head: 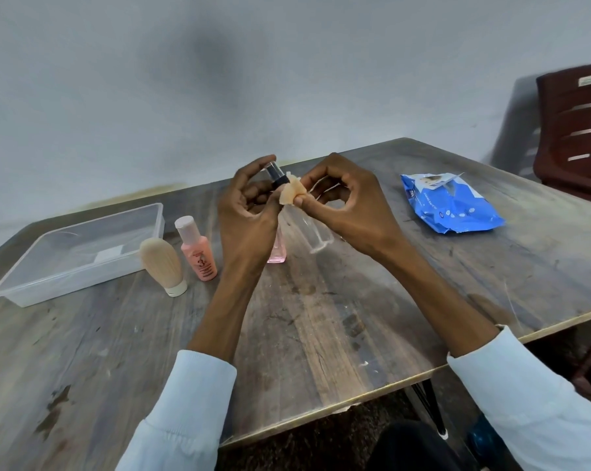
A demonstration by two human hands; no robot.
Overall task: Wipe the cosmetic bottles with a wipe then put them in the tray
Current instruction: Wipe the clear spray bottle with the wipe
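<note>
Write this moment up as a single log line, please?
left hand: holds clear spray bottle | right hand: pinches wipe against it | tray: no bottles inside

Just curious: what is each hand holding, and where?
Left hand grips the clear spray bottle at its black top; right hand pinches a small wipe against its neck.

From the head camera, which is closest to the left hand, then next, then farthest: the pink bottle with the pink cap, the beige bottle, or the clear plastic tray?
1. The pink bottle with the pink cap, standing just left of the left hand.
2. The beige bottle with the white cap, further left, upside down on its cap.
3. The clear plastic tray, farthest left on the wooden table.
</note>
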